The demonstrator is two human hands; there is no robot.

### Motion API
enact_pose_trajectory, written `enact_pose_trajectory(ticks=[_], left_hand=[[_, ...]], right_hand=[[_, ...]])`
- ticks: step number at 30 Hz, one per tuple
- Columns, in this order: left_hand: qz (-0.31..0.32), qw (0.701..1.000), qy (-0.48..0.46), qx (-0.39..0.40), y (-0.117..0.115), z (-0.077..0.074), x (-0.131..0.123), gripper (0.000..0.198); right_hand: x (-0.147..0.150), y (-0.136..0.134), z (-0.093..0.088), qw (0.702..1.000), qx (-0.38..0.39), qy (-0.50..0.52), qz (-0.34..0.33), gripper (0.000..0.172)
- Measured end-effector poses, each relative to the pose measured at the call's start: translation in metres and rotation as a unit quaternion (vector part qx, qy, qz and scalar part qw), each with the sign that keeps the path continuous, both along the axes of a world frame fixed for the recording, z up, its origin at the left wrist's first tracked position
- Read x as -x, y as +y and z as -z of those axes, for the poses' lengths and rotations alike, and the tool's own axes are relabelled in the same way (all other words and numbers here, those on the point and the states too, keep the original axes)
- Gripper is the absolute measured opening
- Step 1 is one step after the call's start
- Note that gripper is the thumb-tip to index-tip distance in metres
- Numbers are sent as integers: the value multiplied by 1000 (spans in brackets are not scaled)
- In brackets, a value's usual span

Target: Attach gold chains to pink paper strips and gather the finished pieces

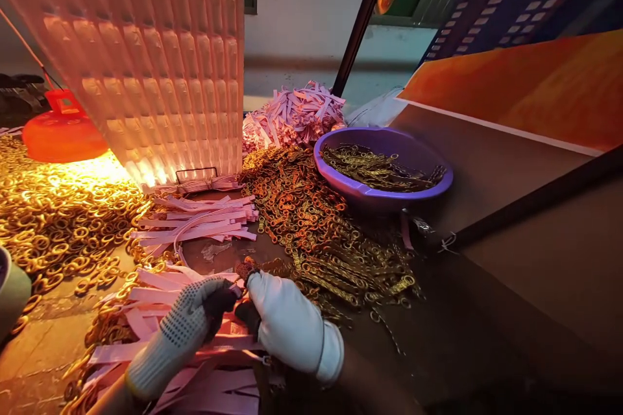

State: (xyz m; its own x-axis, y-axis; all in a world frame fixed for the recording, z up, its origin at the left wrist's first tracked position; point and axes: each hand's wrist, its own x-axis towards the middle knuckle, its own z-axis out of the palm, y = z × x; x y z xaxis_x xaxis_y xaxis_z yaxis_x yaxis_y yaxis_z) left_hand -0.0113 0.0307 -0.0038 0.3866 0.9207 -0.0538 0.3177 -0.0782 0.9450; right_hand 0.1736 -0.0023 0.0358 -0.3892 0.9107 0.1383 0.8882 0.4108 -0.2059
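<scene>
Pink strips (219,399) lie in a loose stack on the table (48,331), directly beneath both hands, long axes running mostly left to right across the view. Left hand (192,314), in a dotted knit glove with dark fingertips, sits over the middle of the stack and is the nearer to its bulk; fingers drawn together, pinching what looks to be a small pinkish piece (236,290). Right hand (289,321), in a white glove, meets it from the other side, above the strips' right ends; grip hidden by its own fingers, so cannot tell whether it is clamped on anything. Key relation: fingertips of the two hands nearly touch, with the pinkish piece between. Brassy chain pieces (311,214) heap beyond and to the right, right hand nearer to them. Gold rings (63,227) spread to the left, under an orange lamp (63,136). Second strip bundle (209,224) lies just beyond the left hand.
</scene>
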Motion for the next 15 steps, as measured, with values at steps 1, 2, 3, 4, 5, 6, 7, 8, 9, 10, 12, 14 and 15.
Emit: enact_pose_trajectory(ticks=[1,2,3,4,5,6,7,8,9,10,12,14,15], left_hand=[[3,1000,10,-13,-1,-2,0,32],[10,999,20,-24,-2,-5,0,32],[18,999,32,-32,-4,-7,0,32],[24,998,45,-37,-5,-8,0,33],[24,997,57,-40,-7,-8,-1,33],[22,996,69,-43,-9,-8,-1,32],[21,995,80,-47,-10,-6,-1,29],[24,995,88,-51,-10,-3,-2,25],[27,994,91,-56,-10,0,-2,22],[27,994,91,-61,-9,3,-3,21],[21,994,85,-61,-6,6,-3,18],[18,997,67,-29,0,3,3,12],[22,998,58,-6,4,-1,9,7]], right_hand=[[-1,0,-4,1000,21,-4,-3,24],[-2,1,-6,999,37,-10,-4,23],[-2,2,-7,999,49,-17,-7,23],[-2,3,-5,998,55,-27,-10,24],[-2,3,-3,997,57,-38,-17,24],[-2,4,1,997,56,-49,-26,23],[-1,3,6,996,50,-58,-39,22],[-1,2,11,996,38,-65,-54,21],[0,0,16,995,19,-68,-69,21],[1,-1,20,994,-7,-68,-82,19],[4,-4,24,991,-63,-63,-95,12],[5,-4,22,988,-101,-59,-103,10],[5,-3,19,986,-111,-60,-112,11]])
